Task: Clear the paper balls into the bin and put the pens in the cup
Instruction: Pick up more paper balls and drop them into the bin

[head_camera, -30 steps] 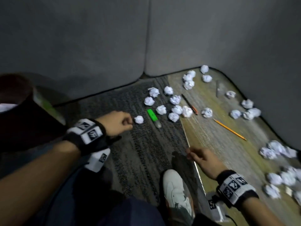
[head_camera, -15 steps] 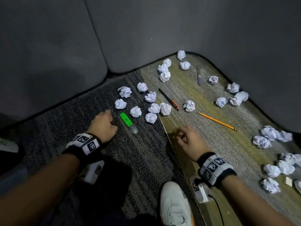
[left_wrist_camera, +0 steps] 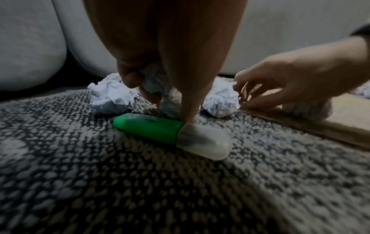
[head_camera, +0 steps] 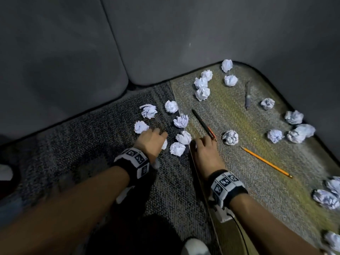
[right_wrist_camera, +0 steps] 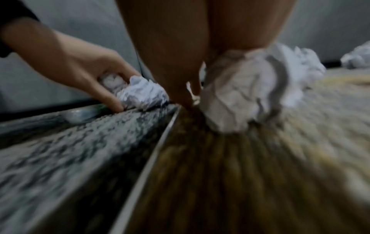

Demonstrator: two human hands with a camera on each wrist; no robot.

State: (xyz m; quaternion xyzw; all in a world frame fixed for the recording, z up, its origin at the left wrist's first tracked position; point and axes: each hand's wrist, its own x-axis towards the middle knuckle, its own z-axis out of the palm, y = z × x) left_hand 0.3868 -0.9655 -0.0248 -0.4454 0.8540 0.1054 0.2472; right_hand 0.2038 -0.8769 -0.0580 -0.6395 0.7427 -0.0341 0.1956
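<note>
Several white paper balls (head_camera: 181, 120) lie over the dark carpet and the olive carpet. My left hand (head_camera: 162, 138) is curled round a paper ball (left_wrist_camera: 154, 82), and its thumb tip touches the green highlighter (left_wrist_camera: 148, 126) lying below it. My right hand (head_camera: 202, 140) is at the seam and grips another paper ball (right_wrist_camera: 240, 88). A black and orange pen (head_camera: 203, 124) lies just past its fingers. A yellow pencil (head_camera: 266, 161) lies to the right, and a grey pen (head_camera: 247, 95) farther back.
Grey sofa cushions (head_camera: 165, 43) wall off the back and right. A metal seam strip (head_camera: 200, 181) divides the two carpets. My white shoe (head_camera: 195, 247) is at the bottom edge. More paper balls (head_camera: 327, 198) are piled at the far right. Something white in a dark container (head_camera: 5, 173) shows at the left edge.
The view has swung away from the dark bin at the left. Both hands have moved forward into the cluster of balls; the left passed over the highlighter onto a ball, the right closed on one at the seam.
</note>
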